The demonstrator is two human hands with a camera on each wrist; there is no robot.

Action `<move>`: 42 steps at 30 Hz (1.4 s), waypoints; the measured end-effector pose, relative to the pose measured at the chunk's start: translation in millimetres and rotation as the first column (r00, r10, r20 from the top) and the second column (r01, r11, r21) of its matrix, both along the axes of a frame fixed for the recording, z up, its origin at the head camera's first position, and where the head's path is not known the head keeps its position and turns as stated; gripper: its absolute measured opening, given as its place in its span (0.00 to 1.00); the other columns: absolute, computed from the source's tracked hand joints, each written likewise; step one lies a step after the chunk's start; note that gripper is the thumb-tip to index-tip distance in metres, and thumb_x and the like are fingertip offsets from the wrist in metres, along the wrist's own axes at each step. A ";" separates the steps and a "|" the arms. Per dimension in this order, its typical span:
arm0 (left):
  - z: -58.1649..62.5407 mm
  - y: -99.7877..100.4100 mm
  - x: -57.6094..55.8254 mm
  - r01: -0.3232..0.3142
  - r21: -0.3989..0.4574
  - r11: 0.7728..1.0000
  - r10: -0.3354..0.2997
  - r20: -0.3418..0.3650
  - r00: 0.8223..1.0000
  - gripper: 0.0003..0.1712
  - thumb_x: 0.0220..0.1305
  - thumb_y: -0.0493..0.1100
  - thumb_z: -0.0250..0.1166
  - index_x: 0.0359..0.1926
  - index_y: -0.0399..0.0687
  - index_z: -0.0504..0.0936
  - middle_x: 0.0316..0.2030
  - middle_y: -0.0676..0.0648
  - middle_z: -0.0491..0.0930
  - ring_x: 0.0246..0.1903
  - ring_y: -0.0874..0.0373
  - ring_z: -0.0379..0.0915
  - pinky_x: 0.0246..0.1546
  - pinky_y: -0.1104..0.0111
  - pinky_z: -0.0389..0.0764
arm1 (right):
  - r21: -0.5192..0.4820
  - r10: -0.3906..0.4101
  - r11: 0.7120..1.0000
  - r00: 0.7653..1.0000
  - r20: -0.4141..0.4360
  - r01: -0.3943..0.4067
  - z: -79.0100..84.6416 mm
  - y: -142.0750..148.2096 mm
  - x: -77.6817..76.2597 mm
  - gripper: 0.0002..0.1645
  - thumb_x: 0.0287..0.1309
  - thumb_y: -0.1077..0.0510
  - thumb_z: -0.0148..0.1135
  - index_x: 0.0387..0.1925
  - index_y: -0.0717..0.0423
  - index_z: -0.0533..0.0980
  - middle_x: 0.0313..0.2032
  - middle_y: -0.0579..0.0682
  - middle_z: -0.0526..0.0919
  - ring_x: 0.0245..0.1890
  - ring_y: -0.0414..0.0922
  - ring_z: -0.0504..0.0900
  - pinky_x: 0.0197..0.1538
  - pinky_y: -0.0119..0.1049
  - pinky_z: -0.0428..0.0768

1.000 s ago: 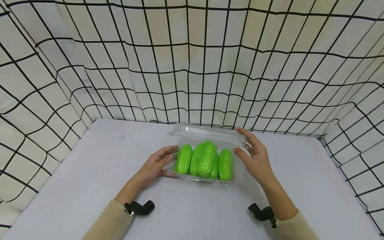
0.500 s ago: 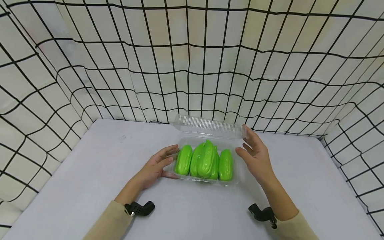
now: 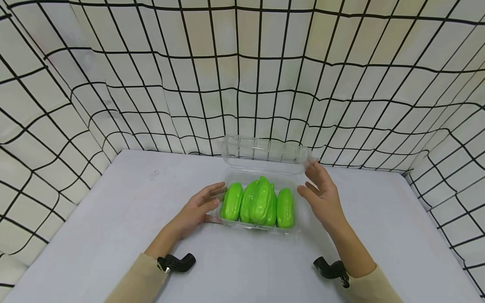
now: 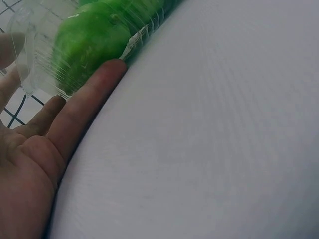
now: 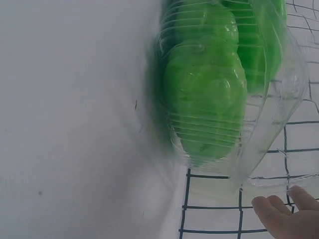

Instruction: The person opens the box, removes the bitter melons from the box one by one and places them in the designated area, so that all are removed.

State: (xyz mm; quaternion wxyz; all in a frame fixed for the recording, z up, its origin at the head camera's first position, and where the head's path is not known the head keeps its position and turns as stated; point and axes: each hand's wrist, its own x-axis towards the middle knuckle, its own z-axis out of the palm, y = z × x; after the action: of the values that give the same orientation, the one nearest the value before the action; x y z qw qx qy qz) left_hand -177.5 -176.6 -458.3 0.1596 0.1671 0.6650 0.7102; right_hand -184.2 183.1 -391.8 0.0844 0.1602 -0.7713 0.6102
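In the head view a clear plastic clamshell box point(image 3: 289, 183) sits on the white table with its lid point(image 3: 265, 153) raised and tilted back. Several bright green bell peppers point(image 3: 261, 202) fill the base. My left hand point(image 3: 195, 210) rests at the box's left side with fingers extended; the left wrist view shows one fingertip point(image 4: 115, 67) against the ribbed lower wall. My right hand point(image 3: 323, 198) is at the right, fingertips by the lid's right corner, thumb apart from the base. Through the ribbed side, the right wrist view shows peppers point(image 5: 207, 94). Contact with the lid is hard to tell.
A black grid net point(image 3: 238, 90) hangs before a pale wall along the back and both sides. The white table point(image 3: 242, 269) ends at its back edge just behind the box. Each wrist carries a small black camera mount point(image 3: 176, 263).
The lid has swung up and back, away from the base. My right fingers first moved back with it, then dipped slightly. The left hand and the peppers stay in place.
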 end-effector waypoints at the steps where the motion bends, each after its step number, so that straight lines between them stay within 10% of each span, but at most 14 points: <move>1: -0.3 0.0 0.1 -0.001 0.000 1.000 0.001 0.000 1.000 0.32 0.77 0.41 0.53 0.77 0.47 0.54 0.76 0.41 0.53 0.73 0.38 0.50 0.45 0.48 0.86 | 0.001 -0.001 1.000 1.000 0.007 0.001 -0.2 0.1 0.2 0.43 0.65 0.67 0.59 0.77 0.51 0.54 0.74 0.56 0.61 0.74 0.53 0.60 0.72 0.59 0.63; 42: -1.3 1.3 0.2 -0.027 -0.045 0.999 0.026 -0.011 1.000 0.31 0.77 0.42 0.53 0.76 0.49 0.57 0.75 0.42 0.56 0.73 0.39 0.52 0.43 0.49 0.87 | 0.033 0.031 0.999 0.981 0.191 -0.038 -14.8 8.4 -12.3 0.48 0.67 0.63 0.59 0.78 0.32 0.48 0.78 0.49 0.51 0.73 0.60 0.60 0.68 0.62 0.69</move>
State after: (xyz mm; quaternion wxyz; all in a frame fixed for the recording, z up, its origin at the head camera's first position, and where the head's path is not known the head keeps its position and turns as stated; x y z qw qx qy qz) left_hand -177.2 -175.4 -459.7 0.1506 0.1582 0.6837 0.6963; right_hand -196.5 191.5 -406.6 -0.0030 0.1161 -0.7840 0.6098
